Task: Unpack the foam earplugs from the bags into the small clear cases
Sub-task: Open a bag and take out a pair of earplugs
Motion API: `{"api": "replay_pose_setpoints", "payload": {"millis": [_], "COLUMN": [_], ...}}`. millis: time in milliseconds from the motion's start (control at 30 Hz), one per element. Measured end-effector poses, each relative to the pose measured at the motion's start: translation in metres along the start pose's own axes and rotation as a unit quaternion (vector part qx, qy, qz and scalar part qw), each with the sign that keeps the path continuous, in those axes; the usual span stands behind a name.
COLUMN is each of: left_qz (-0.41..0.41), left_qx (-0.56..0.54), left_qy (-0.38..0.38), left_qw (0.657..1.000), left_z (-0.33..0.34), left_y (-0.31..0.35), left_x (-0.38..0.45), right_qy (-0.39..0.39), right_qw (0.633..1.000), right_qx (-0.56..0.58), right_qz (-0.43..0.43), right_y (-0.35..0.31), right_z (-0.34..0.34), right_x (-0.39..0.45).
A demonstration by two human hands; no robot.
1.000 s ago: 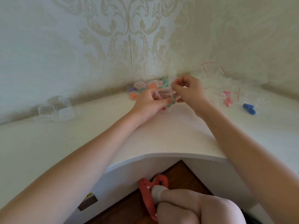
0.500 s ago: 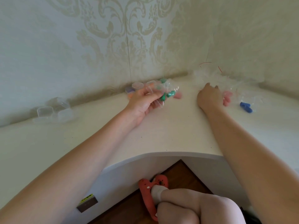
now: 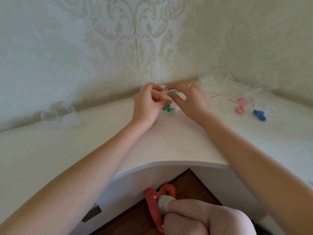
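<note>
My left hand (image 3: pixel 147 104) and my right hand (image 3: pixel 188 99) meet near the desk's back corner. Both pinch the top of a small clear bag (image 3: pixel 166 96). Green foam earplugs (image 3: pixel 168 109) hang in its lower end, just above the white desk (image 3: pixel 169 143). The filled cases in the corner are mostly hidden behind my hands. A pile of clear bags with red strips (image 3: pixel 225 85) lies to the right, with pink earplugs (image 3: pixel 239 109) and blue earplugs (image 3: pixel 259 114) still bagged beside it.
Several empty clear cases (image 3: pixel 58 115) stand at the left against the patterned wall. The desk's curved front edge (image 3: pixel 169 162) is near my body. Below it are my knee and a foot in a red sandal (image 3: pixel 158 202).
My right hand left the bag pile on the right and came back to the centre. It now pinches the green-earplug bag together with my left hand, which lowered it slightly.
</note>
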State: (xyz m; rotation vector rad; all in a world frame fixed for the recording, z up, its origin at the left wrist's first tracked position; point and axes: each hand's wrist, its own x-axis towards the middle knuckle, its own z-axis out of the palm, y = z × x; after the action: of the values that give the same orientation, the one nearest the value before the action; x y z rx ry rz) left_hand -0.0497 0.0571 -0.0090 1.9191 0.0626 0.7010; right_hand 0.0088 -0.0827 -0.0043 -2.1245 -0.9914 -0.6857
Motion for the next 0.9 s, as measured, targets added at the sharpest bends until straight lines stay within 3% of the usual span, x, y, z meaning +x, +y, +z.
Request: {"api": "replay_pose_setpoints", "payload": {"millis": [100,200,500,667,767,900], "left_qz": [-0.007,0.003,0.091,0.061,-0.013,-0.120], "left_qx": [-0.030,-0.031,0.073,0.017,-0.066,-0.201], "left_qy": [0.023,0.037,0.021,0.011,0.032,0.070], "left_qw": [0.999,0.999,0.993,0.998,0.997,0.970], "left_z": [-0.003,-0.005,-0.005,-0.004,-0.005,-0.011], "left_y": [-0.002,-0.001,0.000,-0.004,-0.003,0.000], "left_x": [0.002,0.003,0.002,0.004,0.006,0.011], "right_qy": [0.034,0.005,0.017,0.043,0.054,-0.013], "right_qw": [0.999,0.999,0.999,0.997,0.986,0.914], "right_qx": [-0.001,-0.005,-0.007,0.053,0.114,0.319], "right_qz": [0.017,0.044,-0.046,0.032,0.112,0.251], "right_y": [0.000,-0.005,-0.009,-0.011,-0.013,-0.020], "right_z": [-0.001,-0.007,0.002,0.003,0.000,-0.007], "right_x": [0.000,-0.003,-0.001,0.001,0.002,0.004]}}
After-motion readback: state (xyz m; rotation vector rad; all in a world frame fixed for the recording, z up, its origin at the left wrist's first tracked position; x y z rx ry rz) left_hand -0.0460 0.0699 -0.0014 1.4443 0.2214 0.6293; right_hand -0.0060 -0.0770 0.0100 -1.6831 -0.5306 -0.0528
